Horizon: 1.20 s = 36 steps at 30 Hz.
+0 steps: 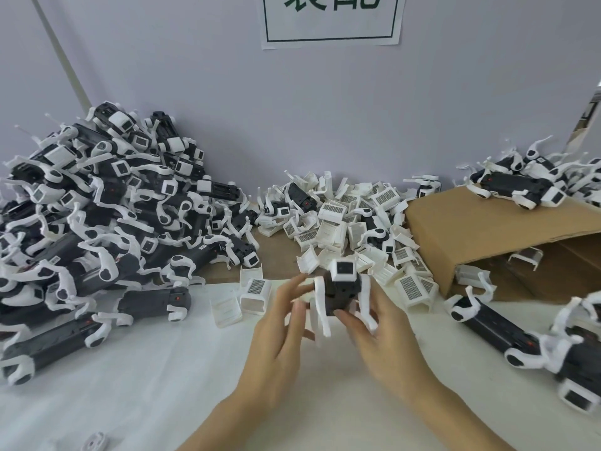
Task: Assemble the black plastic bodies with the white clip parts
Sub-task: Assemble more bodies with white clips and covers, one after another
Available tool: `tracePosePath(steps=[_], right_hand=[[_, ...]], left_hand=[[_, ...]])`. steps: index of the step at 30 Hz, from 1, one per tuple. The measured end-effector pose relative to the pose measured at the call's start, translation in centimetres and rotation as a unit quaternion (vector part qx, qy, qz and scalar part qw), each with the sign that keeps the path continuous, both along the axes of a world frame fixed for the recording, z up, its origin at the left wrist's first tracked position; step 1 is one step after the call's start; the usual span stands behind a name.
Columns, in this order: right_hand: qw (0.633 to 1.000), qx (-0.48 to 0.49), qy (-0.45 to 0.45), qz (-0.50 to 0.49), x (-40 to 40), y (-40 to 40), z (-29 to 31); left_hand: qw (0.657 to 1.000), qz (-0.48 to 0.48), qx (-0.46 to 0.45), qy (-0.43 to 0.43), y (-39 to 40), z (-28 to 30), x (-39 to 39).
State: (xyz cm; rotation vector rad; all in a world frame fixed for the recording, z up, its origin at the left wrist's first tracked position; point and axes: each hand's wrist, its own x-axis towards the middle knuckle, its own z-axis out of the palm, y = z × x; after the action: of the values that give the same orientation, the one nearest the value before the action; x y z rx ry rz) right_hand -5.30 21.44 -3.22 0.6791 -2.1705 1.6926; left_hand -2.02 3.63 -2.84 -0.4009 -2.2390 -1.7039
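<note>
Above the white table, near its middle, my right hand (379,333) grips a black plastic body (341,292) from below. White legs hang from the body's sides and a white square clip cap (344,270) sits on its upper end. My left hand (281,323) is just left of the body, its fingers spread and relaxed, the fingertips close to the left white leg; whether they touch is unclear. Loose white clip parts (351,222) lie heaped behind the hands.
A tall heap of black-and-white bodies (97,216) fills the left side. A tipped brown cardboard box (487,236) lies at the right with bodies on top. More bodies (507,330) lie on the table at the right. White cloth (130,385) covers the near table.
</note>
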Motion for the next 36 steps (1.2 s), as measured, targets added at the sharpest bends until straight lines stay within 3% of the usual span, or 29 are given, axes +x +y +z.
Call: tracePosePath(steps=[5,7,10,14,17,27,31,36], right_hand=[[0.998,0.044,0.026,0.023,0.3,-0.1,-0.2],[0.999,0.043,0.023,0.022,0.2,0.0,-0.4],[0.995,0.078,0.056,0.003,0.1,0.1,-0.4],[0.964,0.189,0.171,-0.070,-0.1,0.4,-0.5],[0.957,0.198,0.196,-0.075,-0.2,0.5,-0.4],[0.981,0.142,0.129,-0.007,-0.3,0.6,-0.5],[0.961,0.206,0.170,-0.071,-0.4,0.6,-0.8],[0.897,0.291,0.277,-0.187,-0.9,1.3,0.1]], left_hand=[[0.994,-0.019,-0.086,0.065,-0.7,0.2,0.6],[0.994,-0.021,-0.079,0.069,-0.4,0.2,0.8],[0.997,-0.029,-0.027,0.062,-0.1,0.5,0.9],[0.992,-0.012,0.121,0.017,0.6,1.6,1.0],[0.986,-0.001,0.165,0.012,0.4,2.0,0.8],[0.997,-0.009,0.070,0.015,1.0,1.6,1.7],[0.990,-0.019,0.137,-0.018,0.6,1.8,1.1],[0.997,-0.004,0.054,-0.052,-0.6,1.7,0.3]])
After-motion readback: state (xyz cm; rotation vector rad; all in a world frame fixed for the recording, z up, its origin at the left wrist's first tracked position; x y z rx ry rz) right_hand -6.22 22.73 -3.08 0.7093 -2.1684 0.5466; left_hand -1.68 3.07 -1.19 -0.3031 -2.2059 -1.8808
